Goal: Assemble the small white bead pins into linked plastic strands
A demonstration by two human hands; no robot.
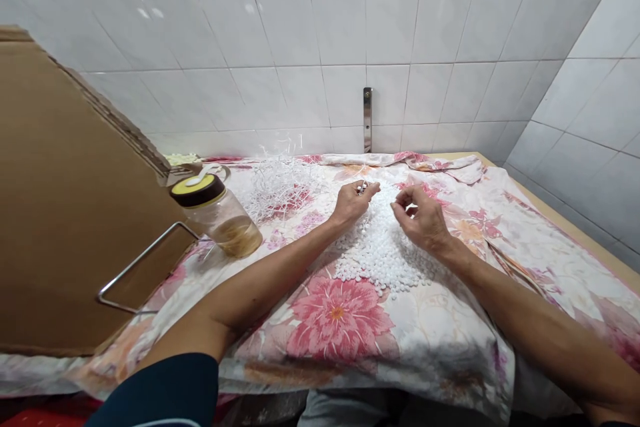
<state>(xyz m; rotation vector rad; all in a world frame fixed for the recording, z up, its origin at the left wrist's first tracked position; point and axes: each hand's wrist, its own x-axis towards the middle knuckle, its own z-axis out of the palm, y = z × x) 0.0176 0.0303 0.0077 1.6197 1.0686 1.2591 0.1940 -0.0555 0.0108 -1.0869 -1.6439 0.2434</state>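
Observation:
Small white round pieces lie heaped on the flowered cloth, below and between my hands. My left hand is closed at the heap's left edge, its fingers around small white pieces with something dark among them. Just right of it, my right hand hovers over the heap with thumb and forefinger curled together; anything between the tips is too small to make out. A tangle of thin white plastic strands rests on the cloth beyond my left hand.
A bottle of brownish liquid with a yellow and black lid stands at the left, beside a metal wire frame and a large cardboard sheet. Behind, a metal bracket is on the tiled wall.

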